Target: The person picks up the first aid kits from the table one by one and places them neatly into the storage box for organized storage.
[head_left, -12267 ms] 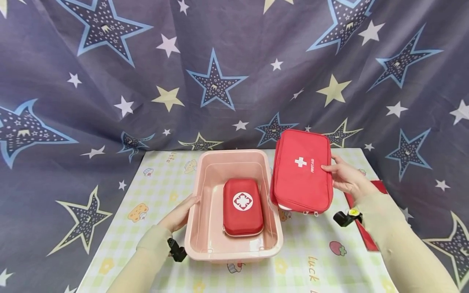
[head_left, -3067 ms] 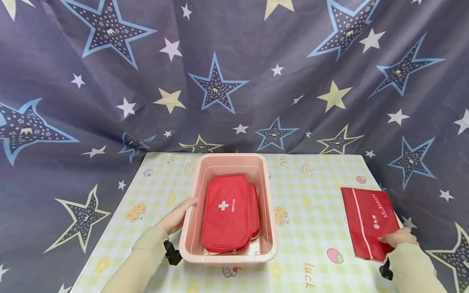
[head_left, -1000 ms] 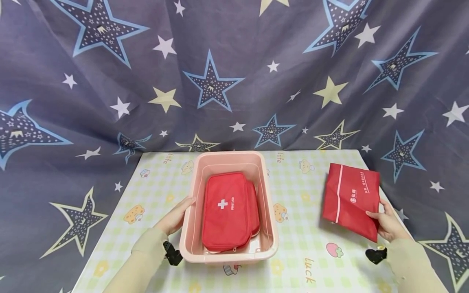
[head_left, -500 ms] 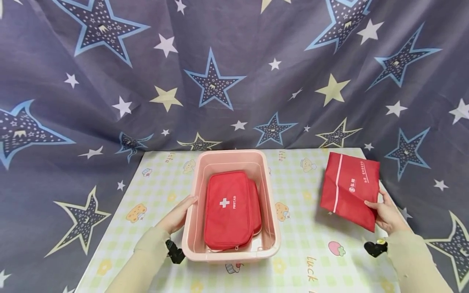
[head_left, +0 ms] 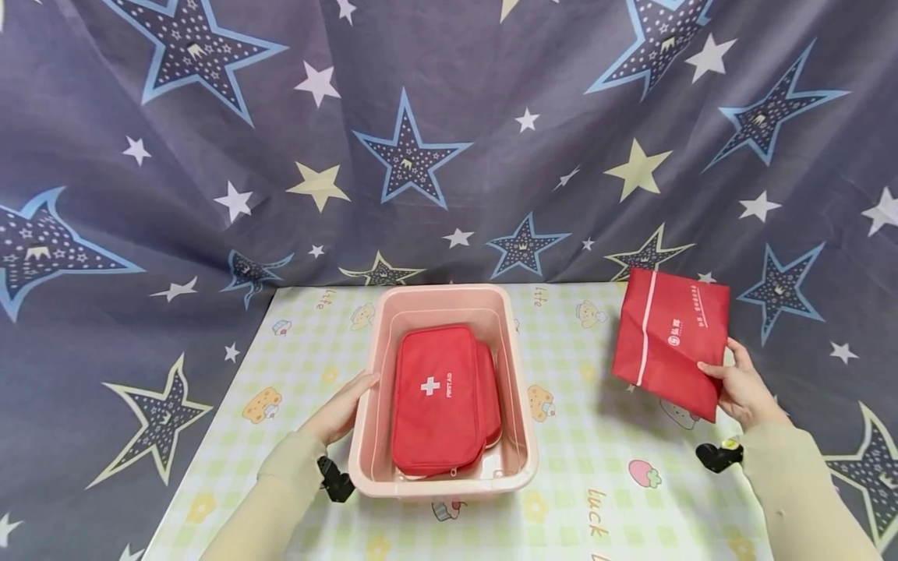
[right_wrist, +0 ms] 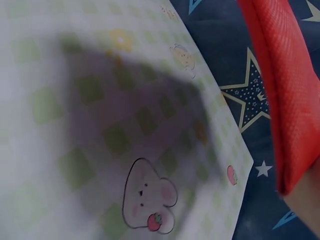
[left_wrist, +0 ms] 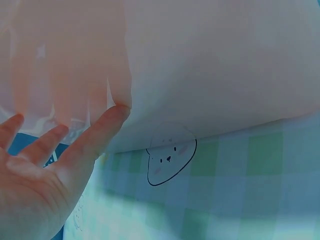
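Observation:
My right hand [head_left: 745, 391] pinches the near right edge of a flat red pouch [head_left: 673, 335], thumb on top. White lettering and a white stripe mark the pouch, which is lifted and tilted; its shadow falls on the tabletop in the right wrist view, where a red edge [right_wrist: 282, 95] of the pouch shows. My left hand [head_left: 345, 407] touches the left side of a pink plastic bin [head_left: 449, 489], its fingers [left_wrist: 102, 127] straight against the wall. Inside the bin, a red first aid bag [head_left: 438, 425] with a white cross overlaps a red hard case [head_left: 489, 389], mostly hidden beneath.
A table [head_left: 568, 475] with a green-checked, cartoon-printed cover carries the bin left of centre. Behind and at both sides hangs a dark curtain [head_left: 449, 70] with stars. Each wrist wears a small black camera [head_left: 335, 479].
Since the first frame, the first aid bag went into the bin over the hard case. My right hand then picked up the flat pouch from the right edge and raised it, lately farther away. Left hand stays.

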{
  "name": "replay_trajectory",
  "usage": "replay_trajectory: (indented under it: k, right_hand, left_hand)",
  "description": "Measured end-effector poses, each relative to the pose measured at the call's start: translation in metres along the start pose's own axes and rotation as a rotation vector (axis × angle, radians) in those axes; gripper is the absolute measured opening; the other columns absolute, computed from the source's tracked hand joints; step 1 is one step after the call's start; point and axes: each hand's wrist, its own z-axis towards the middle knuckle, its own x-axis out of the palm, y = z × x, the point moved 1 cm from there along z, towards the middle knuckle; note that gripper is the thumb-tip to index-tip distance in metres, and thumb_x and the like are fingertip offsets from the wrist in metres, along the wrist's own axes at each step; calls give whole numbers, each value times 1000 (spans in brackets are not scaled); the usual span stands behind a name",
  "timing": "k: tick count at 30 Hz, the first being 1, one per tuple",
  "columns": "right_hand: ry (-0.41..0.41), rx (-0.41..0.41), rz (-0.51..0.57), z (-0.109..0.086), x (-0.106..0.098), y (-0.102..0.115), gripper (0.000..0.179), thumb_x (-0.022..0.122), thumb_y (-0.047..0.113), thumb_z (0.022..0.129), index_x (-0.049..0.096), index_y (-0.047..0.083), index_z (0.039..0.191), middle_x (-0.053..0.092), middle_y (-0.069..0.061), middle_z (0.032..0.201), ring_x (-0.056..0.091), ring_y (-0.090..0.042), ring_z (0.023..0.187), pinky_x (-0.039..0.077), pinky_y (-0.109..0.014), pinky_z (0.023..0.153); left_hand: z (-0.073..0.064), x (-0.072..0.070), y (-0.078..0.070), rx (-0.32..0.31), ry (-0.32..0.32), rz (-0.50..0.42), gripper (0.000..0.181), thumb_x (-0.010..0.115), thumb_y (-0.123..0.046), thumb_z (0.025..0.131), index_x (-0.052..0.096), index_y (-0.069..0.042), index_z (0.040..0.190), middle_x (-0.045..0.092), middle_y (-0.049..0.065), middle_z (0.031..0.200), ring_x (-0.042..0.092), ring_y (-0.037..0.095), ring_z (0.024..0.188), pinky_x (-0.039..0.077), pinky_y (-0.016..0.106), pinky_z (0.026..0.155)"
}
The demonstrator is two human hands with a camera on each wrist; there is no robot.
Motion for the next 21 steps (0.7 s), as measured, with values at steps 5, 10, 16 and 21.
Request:
replay_trajectory:
  k: [5,10,16,21]
  right_hand:
    - [47,-60,42,1,7,6,60,51,-5,91,28,40,121,53,7,91,63,-10,76,58,-31,63]
    - [72,-88,60,1,15,15,59,51,-7,90,28,38,121,52,6,94,63,-11,77,58,-32,63]
    - [95,-93,77,-2,24,24,61,50,-8,90,27,38,122,48,6,100,64,-12,79,59,-34,64]
    - [115,-93,104,-5,35,30,59,50,-10,89,29,37,118,44,6,105,63,-12,80,59,-34,64]
  left_hand:
    - [-1,-1,0,-2,8,-4,67,31,-41,99,10,-3,150,26,25,148,34,32,132,32,43,110]
    - [-3,-1,-2,0,14,-18,67,31,-41,99,10,-4,150,25,25,149,33,34,133,31,44,110]
    - [0,-1,-1,9,12,-16,64,30,-39,100,10,-4,150,27,25,148,34,34,133,33,43,110]
    - [0,-4,2,50,41,5,75,34,-49,97,9,-1,149,25,27,148,35,33,133,32,44,110]
